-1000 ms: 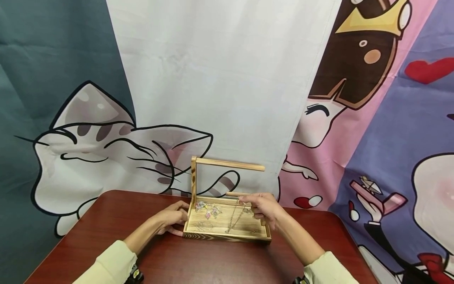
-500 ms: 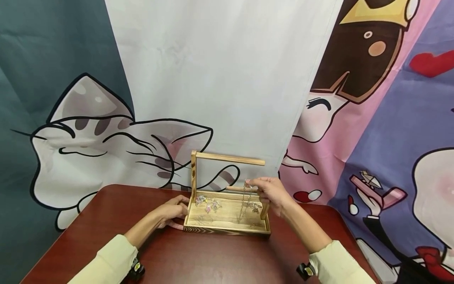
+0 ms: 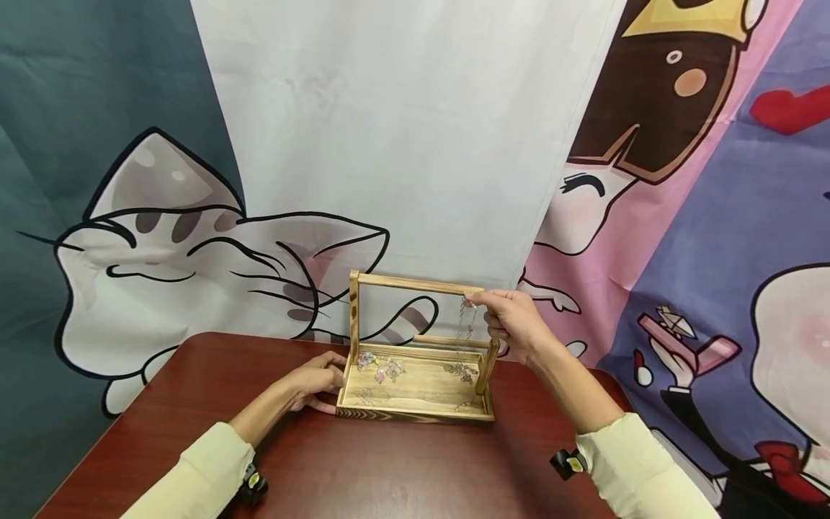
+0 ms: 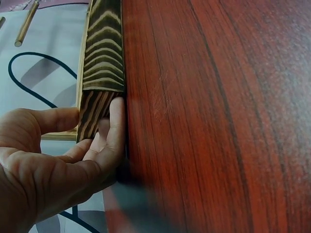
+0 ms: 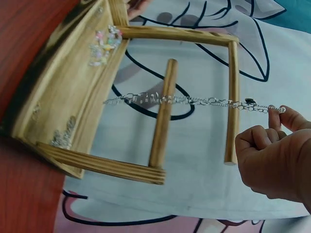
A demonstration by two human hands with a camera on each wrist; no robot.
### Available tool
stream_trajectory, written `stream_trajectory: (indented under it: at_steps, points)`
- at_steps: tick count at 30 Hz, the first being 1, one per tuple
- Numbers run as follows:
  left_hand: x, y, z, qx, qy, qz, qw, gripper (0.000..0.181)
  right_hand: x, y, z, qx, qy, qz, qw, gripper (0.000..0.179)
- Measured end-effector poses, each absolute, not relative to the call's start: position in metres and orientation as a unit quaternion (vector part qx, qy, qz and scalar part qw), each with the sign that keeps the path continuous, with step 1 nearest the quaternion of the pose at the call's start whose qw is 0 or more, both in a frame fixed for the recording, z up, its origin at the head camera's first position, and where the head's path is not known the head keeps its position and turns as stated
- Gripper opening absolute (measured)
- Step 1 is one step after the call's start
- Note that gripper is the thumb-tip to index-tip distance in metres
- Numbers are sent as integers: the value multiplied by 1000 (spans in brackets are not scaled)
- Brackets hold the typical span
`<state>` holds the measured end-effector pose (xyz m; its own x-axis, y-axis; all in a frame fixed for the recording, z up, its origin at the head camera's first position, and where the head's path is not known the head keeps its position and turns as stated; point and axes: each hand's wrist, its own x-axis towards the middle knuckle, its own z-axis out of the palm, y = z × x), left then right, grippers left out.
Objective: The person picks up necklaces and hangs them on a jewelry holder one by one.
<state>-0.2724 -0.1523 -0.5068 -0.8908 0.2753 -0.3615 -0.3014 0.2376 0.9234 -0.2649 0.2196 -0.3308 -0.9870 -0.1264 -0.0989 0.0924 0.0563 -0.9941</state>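
A wooden jewelry stand (image 3: 415,415) has a shallow tray with one post at each end. From the tall left post a long upper bar (image 3: 415,285) runs right to a free end; a shorter lower bar (image 5: 164,116) comes off the right post. My left hand (image 3: 316,383) grips the tray's left end, thumb and fingers on opposite sides of the wood in the left wrist view. Between thumb and forefinger my right hand (image 3: 519,321) pinches a silver chain necklace (image 5: 214,102). It hangs by the upper bar's free end, passing close to both bars; contact is unclear.
Colorful beaded jewelry (image 3: 381,367) lies at the tray's left. A small heap of chain jewelry (image 3: 460,371) lies near the right post. The stand sits on a reddish-brown table (image 3: 415,461), with a printed cloth (image 3: 415,144) behind it.
My right hand has risen from just above the tray to the upper bar's free end, lifting the chain necklace clear of the tray. My left hand keeps its hold.
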Motion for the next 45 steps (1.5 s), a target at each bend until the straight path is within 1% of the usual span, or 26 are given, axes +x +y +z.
stream_trajectory:
  at_steps: [12, 32, 38, 45]
  points:
    - [-273, -151, -508, -11, 755, 614, 231, 59, -270, 228, -304, -16, 704, -709, 37, 30]
    - [-273, -152, -509, -6, 756, 615, 226, 54, -283, 240, -272, -34, 674, -738, -17, 28]
    - [-273, -152, -509, -6, 757, 615, 223, 54, -286, 242, -273, -27, 673, -738, -31, 30]
    - [-271, -152, -510, -6, 758, 613, 224, 56, -291, 247, -288, 0, 682, -731, -38, 29]
